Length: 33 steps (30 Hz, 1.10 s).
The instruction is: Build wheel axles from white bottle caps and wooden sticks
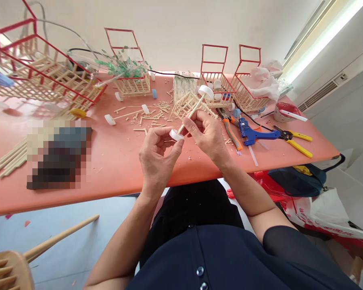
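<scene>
Above the table's front part, a thin wooden stick (196, 106) joins two white bottle caps like an axle with wheels. The near cap (176, 135) is pinched between the thumb and fingers of my left hand (155, 157). My right hand (208, 137) grips the stick near its middle, fingers closed round it. At the stick's upper end the far white cap (206, 92) points away from me. A similar stick with caps (125, 116) lies on the table beyond my left hand, among short cut wooden pieces (160, 110).
A blue glue gun (254, 136), orange-handled pliers (232, 133) and a yellow-handled wire cutter (296, 141) lie at right. Small stick-built carts with red frames (214, 76) stand along the back. Long sticks (13, 159) and a blurred dark object (59, 161) lie at left.
</scene>
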### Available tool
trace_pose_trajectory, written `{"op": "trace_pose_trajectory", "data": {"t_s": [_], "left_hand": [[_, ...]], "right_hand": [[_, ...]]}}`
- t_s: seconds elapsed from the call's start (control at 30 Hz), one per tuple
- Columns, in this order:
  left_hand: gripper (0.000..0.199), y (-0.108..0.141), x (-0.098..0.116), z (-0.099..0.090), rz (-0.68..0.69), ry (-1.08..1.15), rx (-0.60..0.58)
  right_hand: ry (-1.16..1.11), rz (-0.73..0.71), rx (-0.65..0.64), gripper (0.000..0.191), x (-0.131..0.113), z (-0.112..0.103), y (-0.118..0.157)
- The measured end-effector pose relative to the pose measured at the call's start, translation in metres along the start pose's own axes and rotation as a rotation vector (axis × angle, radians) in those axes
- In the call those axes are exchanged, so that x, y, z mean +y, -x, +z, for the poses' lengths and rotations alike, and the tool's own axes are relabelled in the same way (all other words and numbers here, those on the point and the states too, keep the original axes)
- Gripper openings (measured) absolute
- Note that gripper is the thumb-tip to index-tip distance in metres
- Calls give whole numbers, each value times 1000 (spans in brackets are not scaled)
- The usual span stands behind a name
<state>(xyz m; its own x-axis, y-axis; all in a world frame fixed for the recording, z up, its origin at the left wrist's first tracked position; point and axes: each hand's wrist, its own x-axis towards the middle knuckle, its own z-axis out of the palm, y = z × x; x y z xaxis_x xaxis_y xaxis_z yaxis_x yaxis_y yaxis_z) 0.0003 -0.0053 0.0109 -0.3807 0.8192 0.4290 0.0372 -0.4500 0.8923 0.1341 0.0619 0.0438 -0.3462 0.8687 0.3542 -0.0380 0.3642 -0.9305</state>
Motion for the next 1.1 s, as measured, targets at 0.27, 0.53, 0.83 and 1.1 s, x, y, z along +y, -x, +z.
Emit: {"op": "trace_pose_trajectory", "data": {"t_s": [0.27, 0.53, 0.83, 1.1], "left_hand": [[30, 0, 0, 1, 17, 5, 16], [26, 1, 4, -1, -4, -24, 33], [34, 0, 5, 0, -48, -33, 33], [35, 0, 6, -1, -57, -23, 27]], "right_hand": [[-25, 17, 2, 57, 0, 1, 0], [-101, 46, -29, 57, 5, -3, -3], [-138, 93, -23, 57, 5, -2, -3], [-146, 84, -13, 55, 5, -3, -3]]}}
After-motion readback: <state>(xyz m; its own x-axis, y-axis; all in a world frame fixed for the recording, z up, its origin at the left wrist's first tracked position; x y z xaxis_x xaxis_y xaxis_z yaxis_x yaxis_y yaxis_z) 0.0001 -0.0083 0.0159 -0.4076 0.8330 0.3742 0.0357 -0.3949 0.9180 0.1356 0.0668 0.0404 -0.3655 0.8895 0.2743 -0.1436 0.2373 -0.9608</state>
